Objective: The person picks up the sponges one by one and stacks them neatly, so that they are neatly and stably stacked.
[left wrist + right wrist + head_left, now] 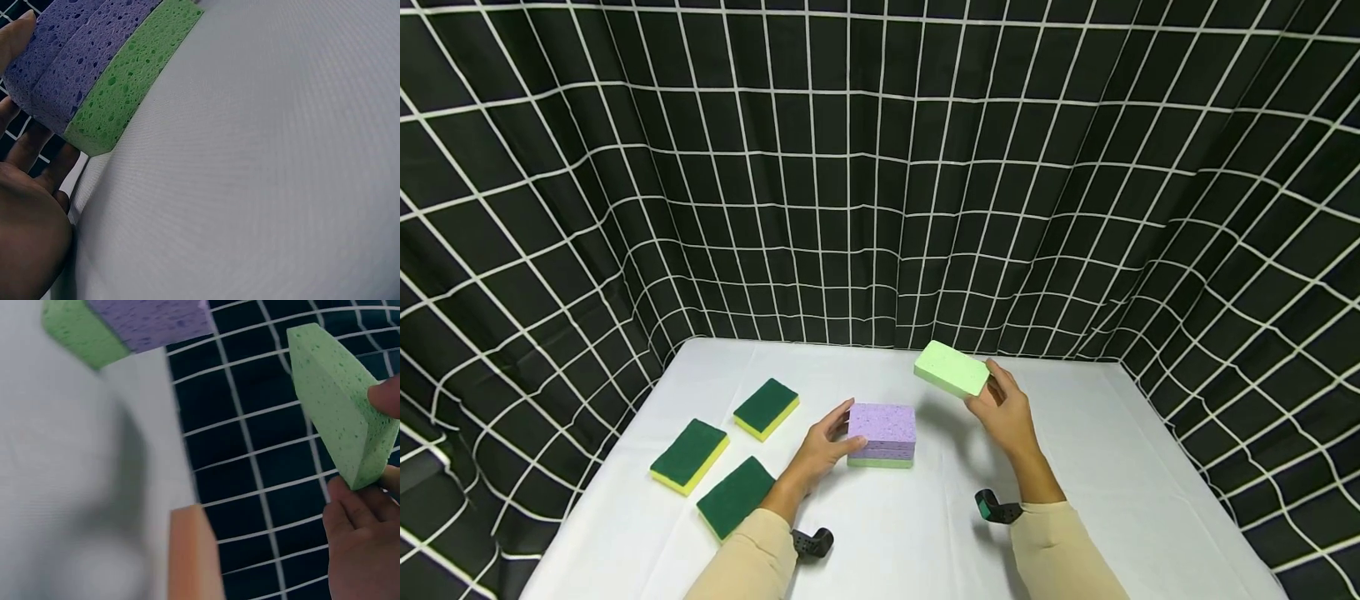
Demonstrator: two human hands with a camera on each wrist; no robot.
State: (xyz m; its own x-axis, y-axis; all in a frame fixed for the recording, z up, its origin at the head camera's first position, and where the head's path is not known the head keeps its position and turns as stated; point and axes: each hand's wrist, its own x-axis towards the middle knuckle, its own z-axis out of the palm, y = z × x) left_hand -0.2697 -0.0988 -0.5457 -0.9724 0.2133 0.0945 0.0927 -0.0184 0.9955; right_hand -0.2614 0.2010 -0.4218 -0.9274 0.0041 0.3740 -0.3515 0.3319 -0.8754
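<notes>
While pinching the light green sponge (952,369) by its right end between thumb and fingers of the right hand (1006,414), holds it raised clear of the white worktop (917,542). Key relation: held sponge to the right of and higher than the stack, i.e. two purple sponges (886,423) on a bottom green sponge (881,463). Gap between, no contact; depth offset hard to call. From the right hand, extends left and far. Long axis left-far to right-near, tilted; stack's long axis left to right, so not parallel. Left hand (815,457) nearer to the stack: grasping its left end, thumb at the near side, fingers toward the far side, low. Right hand high, reaching in from near right. At left: three scrub sponges (690,452), dark green side up, nearest one partly behind the left sleeve (748,550).
</notes>
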